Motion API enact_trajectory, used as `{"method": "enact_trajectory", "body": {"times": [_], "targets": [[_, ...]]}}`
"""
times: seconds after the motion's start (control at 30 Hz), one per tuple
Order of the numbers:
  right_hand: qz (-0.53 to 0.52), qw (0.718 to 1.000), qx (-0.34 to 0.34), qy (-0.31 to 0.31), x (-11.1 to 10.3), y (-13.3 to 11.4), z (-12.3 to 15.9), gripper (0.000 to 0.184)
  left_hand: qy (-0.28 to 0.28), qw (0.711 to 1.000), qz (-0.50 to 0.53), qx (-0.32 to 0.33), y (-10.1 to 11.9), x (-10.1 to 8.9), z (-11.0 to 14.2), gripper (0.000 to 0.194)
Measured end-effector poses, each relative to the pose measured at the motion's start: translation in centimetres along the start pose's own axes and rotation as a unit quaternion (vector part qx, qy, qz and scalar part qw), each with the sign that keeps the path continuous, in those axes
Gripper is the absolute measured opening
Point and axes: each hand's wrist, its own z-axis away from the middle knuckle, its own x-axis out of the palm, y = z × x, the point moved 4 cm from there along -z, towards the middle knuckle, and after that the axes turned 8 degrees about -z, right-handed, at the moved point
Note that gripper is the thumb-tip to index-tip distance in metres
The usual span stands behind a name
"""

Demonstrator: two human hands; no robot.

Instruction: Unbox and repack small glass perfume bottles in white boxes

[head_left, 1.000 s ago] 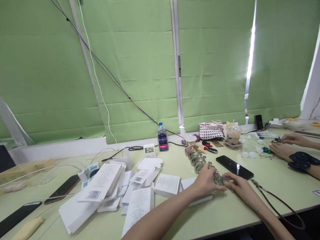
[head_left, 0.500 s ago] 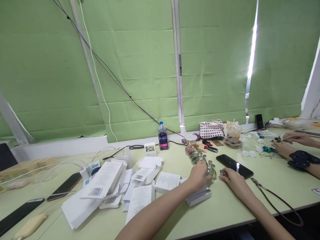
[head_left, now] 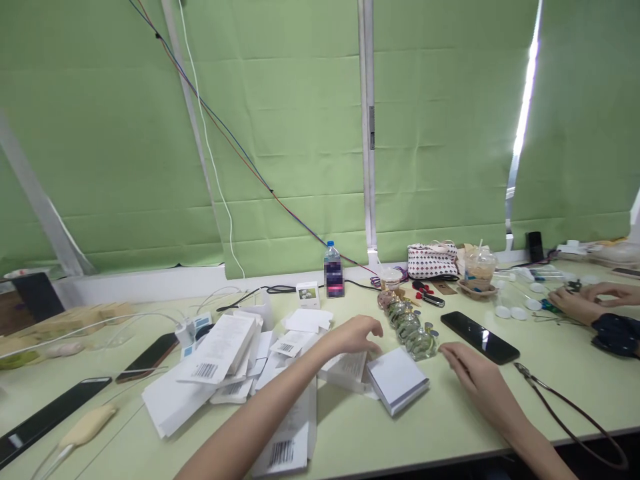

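Note:
My left hand [head_left: 356, 335] hovers over the white boxes, fingers bent and apart, with nothing in it. To its right, a row of small round glass bottles [head_left: 421, 343] with metallic tops runs back across the table. My right hand [head_left: 475, 375] is just right of the nearest bottle, its fingers drawn together; anything between the fingertips is hidden. A small white box [head_left: 397, 377] lies in front of the bottles, between my hands. Under and beside my left forearm is a pile of white printed cartons [head_left: 220, 350], some with barcodes.
A black phone [head_left: 480, 337] lies behind my right hand, and a brown cord strap [head_left: 575, 410] at the table's front edge. A water bottle [head_left: 334, 272], patterned pouch [head_left: 433, 261] and iced drink cup [head_left: 480, 270] stand at the back. Another person's hands [head_left: 580, 303] work at the far right.
My left hand has let go of the nearest glass bottle and moved left, uncovering the small white box. The grey piece seen in my right fingertips no longer shows. The view has shifted left.

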Motion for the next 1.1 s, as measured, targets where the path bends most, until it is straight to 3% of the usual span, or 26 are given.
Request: {"method": "enact_trajectory", "body": {"times": [0.1, 0.17, 0.27, 0.33, 0.47, 0.5, 0.63, 0.7, 0.73, 0.8, 0.97, 1.1], "targets": [[-0.032, 0.985, -0.061, -0.158, 2.5, -2.7, 0.4, 0.018, -0.077, 0.997, 0.008, 0.012, -0.6, 0.8, 1.2, 0.047], [-0.015, 0.969, -0.114, -0.218, 4.0, -4.0, 1.1, 0.02, -0.093, 0.996, -0.014, 0.008, -0.2, 1.7, 1.3, 0.05], [0.005, 0.954, -0.157, -0.257, 5.3, -4.6, 2.0, 0.011, -0.071, 0.997, -0.036, 0.014, 1.0, 2.9, 0.7, 0.043], [-0.012, 0.947, -0.16, -0.279, 5.4, -4.7, 2.2, 0.015, -0.042, 0.998, -0.023, 0.034, 1.6, 3.1, 0.1, 0.039], [-0.052, 0.938, -0.121, -0.319, 4.4, -4.5, 2.0, 0.018, 0.037, 0.999, -0.012, 0.033, 0.0, 1.2, -0.3, 0.036], [-0.052, 0.939, -0.108, -0.323, 4.1, -4.3, 2.0, 0.018, 0.014, 0.999, -0.02, 0.023, -0.8, 0.9, -0.3, 0.04], [0.0, 0.956, -0.064, -0.285, 3.8, -3.6, 1.6, 0.012, -0.195, 0.981, -0.004, -0.02, -4.0, 1.1, 0.8, 0.064], [0.016, 0.967, -0.05, -0.248, 3.8, -3.6, 1.5, 0.004, -0.231, 0.972, -0.002, -0.033, -4.8, 1.5, 1.2, 0.056], [0.016, 0.971, -0.049, -0.234, 3.8, -3.8, 1.4, 0.01, -0.238, 0.971, -0.001, -0.037, -4.9, 1.8, 1.2, 0.047], [0.007, 0.973, -0.064, -0.22, 3.8, -4.5, 1.3, 0.018, -0.243, 0.968, 0.027, -0.05, -5.0, 2.4, 1.0, 0.036], [-0.006, 0.972, -0.127, -0.199, 3.7, -7.3, 0.8, 0.016, -0.2, 0.951, 0.214, -0.104, -5.6, 2.4, 0.9, 0.038], [-0.05, 0.982, -0.103, -0.147, 3.9, -8.5, -0.3, 0.017, -0.082, 0.927, 0.351, -0.102, -6.4, 0.4, 1.6, 0.048]]}}
